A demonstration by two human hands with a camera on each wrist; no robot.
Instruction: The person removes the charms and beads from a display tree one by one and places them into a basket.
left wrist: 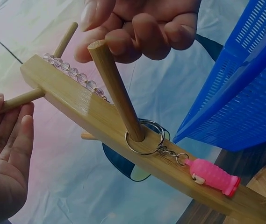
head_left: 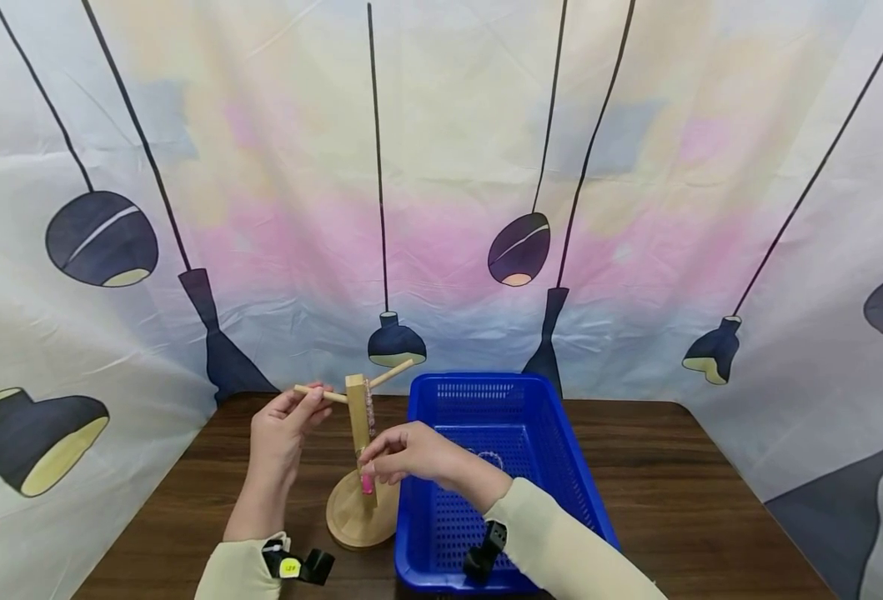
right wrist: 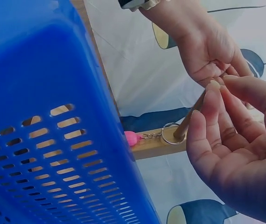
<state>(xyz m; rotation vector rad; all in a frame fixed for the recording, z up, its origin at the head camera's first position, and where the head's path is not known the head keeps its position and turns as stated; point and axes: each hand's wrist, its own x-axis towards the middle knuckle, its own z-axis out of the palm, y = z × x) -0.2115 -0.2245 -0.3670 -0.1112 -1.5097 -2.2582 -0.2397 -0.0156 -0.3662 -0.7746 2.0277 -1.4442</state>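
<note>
A wooden peg stand (head_left: pixel 357 412) with a round base (head_left: pixel 345 518) stands left of the basket. My left hand (head_left: pixel 278 433) pinches its upper left peg (left wrist: pixel 23 100) between thumb and fingers. A bracelet of clear pinkish beads (left wrist: pixel 76 74) hangs from the peg on the other side. Lower down, a keychain with a pink figure (left wrist: pixel 212 176) hangs by its metal ring (left wrist: pixel 147 150) round a front peg (left wrist: pixel 114 88). My right hand (head_left: pixel 414 454) is at the tip of that front peg, its fingers loosely bent, with nothing seen held in them.
Just right of the stand, a blue perforated basket (head_left: pixel 587 475) sits on the dark wooden table (head_left: pixel 659 500), under my right forearm. Inside it lies a beaded loop (head_left: pixel 492 458). Behind the table hangs a cloth with printed lamps (head_left: pixel 396 342).
</note>
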